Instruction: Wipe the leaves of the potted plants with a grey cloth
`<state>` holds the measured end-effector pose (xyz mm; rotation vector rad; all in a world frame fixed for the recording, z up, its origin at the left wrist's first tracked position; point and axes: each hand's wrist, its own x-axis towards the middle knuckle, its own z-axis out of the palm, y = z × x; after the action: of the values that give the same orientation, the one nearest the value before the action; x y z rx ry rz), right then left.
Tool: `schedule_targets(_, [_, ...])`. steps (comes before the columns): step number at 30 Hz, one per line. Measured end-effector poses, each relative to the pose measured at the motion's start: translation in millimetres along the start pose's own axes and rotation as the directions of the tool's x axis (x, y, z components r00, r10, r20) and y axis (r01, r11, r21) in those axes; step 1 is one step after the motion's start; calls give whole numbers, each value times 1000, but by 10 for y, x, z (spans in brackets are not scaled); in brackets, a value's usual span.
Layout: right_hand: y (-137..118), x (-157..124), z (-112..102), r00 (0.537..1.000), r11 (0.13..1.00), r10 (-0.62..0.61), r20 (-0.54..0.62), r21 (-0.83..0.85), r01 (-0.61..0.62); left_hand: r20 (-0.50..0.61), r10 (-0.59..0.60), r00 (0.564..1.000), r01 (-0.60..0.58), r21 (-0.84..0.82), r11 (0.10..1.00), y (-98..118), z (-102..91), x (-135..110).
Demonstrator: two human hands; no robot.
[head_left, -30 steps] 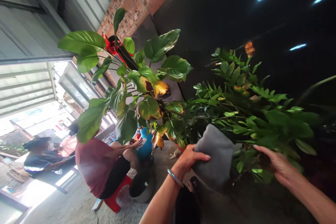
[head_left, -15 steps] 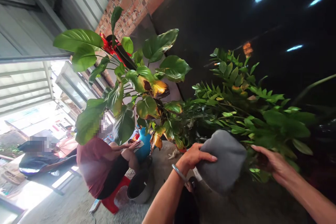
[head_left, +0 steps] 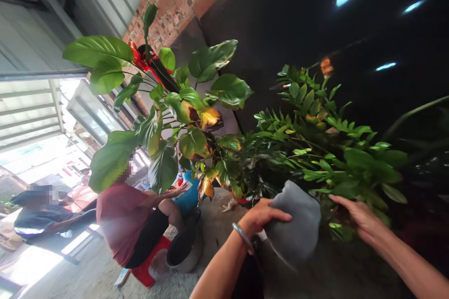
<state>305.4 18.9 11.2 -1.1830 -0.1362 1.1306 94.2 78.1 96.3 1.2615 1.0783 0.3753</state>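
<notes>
My left hand (head_left: 263, 217), with a bangle on its wrist, is closed on a grey cloth (head_left: 296, 226), thumb lying across its top. The cloth hangs before the lower part of a green plant with many small glossy leaves (head_left: 315, 149). To the right, my right hand (head_left: 361, 217) is among this plant's lower leaves, its fingers curled round a stem; the fingertips are partly hidden in shadow and foliage. Left of it, a broad-leaved plant (head_left: 196, 103) shows several yellowed and browned leaves.
A person in a red shirt (head_left: 121, 224) sits on a red stool (head_left: 154, 261), hands by a blue vase (head_left: 187, 196). Near them stands a dark bucket (head_left: 185, 247). Another person (head_left: 49, 219) sits further left. A dark glossy panel (head_left: 280, 18) rises behind the plants.
The grey cloth has dropped slightly and changed its folds in my left hand. The whole view has shifted a little; my right hand stays at the small-leaved plant.
</notes>
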Motion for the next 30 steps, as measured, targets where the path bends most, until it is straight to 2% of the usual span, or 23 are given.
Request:
schedule_targets(1, [-3,-1,-9,1000,1000,3,6,-2,-3,24,0,1000,0,20,1000,23,-32,-67])
schedule_targets(3, [-16,-6,-20,1000,1000,5,20,8,-5,8,74,997,-74,-34,997,201,-104,-161])
schedule_targets(6, [-36,-15,-13,1000,1000,1,26,12,-2,-115,255,960,-277,-263,924,574,-112,-125])
schedule_targets(8, [-41,-19,3,1000,1000,-2,13,-4,2,-211,301,930,-362,-381,851,700,3,3])
schedule_targets(10, [-39,-25,17,1000,1000,-10,14,-17,10,-211,269,940,-335,-403,852,651,186,147])
schedule_targets(13, [-35,-48,21,999,999,-20,26,-26,21,-40,132,990,-138,-225,964,357,408,239])
schedule_targets(16, [-51,-77,-1,1000,999,-21,20,-28,21,105,-31,994,24,68,997,156,366,109])
schedule_targets(18, [-71,-87,-23,1000,1000,-18,19,-25,19,135,-41,990,16,182,983,214,211,-14])
schedule_targets(19, [-81,-88,-32,1000,1000,-18,22,-24,18,129,0,992,-24,190,981,297,128,-54])
schedule_targets(21, [-94,-83,-42,1000,1000,-16,25,-26,16,54,153,987,-158,96,983,506,11,-54])
schedule_targets(23, [-95,-77,-35,1000,999,-19,20,-27,19,-111,299,948,-309,-97,946,667,-2,50])
schedule_targets(25, [-87,-77,-14,1000,999,-24,12,-22,25,-270,321,908,-388,-248,888,684,76,192])
schedule_targets(26, [-83,-80,-3,1000,999,-26,9,-19,27,-300,295,907,-378,-274,885,632,131,247])
schedule_targets(27, [-79,-85,7,1000,1000,-27,7,-16,27,-285,256,924,-332,-263,906,547,181,275])
schedule_targets(30, [-79,-101,16,1000,1000,-24,12,-6,24,-62,89,994,-91,-36,995,245,228,156])
